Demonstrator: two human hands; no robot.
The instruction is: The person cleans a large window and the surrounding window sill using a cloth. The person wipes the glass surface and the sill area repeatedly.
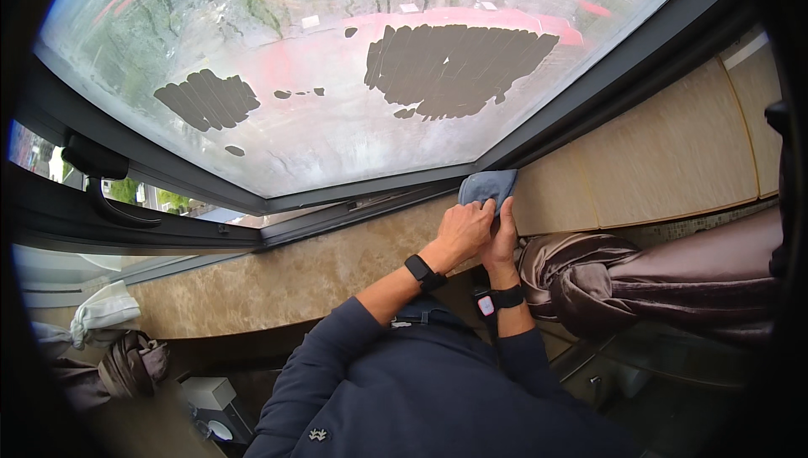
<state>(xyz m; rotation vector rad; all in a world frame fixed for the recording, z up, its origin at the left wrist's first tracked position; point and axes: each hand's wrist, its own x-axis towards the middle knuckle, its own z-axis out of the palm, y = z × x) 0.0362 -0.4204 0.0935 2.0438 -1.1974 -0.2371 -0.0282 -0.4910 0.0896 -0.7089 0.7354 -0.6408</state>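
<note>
A folded blue-grey cloth (485, 186) is in both of my hands, beside the lower right corner of the window frame. My left hand (464, 230) has its fingers curled at the cloth's lower edge. My right hand (502, 237) grips the cloth from the right, its thumb along the edge. The two hands touch each other. Past them is the tilted window pane (315, 161), hazy and streaked, in a dark grey frame (379, 191). Beneath the hands runs a brown marbled stone sill (303, 284).
A dark window handle (107, 186) juts out at the left. Knotted brownish satin curtains (587, 275) hang at the right, with another knotted curtain (136, 366) and a white sheer (104, 313) at the left. A beige wall panel (656, 148) borders the frame. Flat dark patches hide parts of the pane.
</note>
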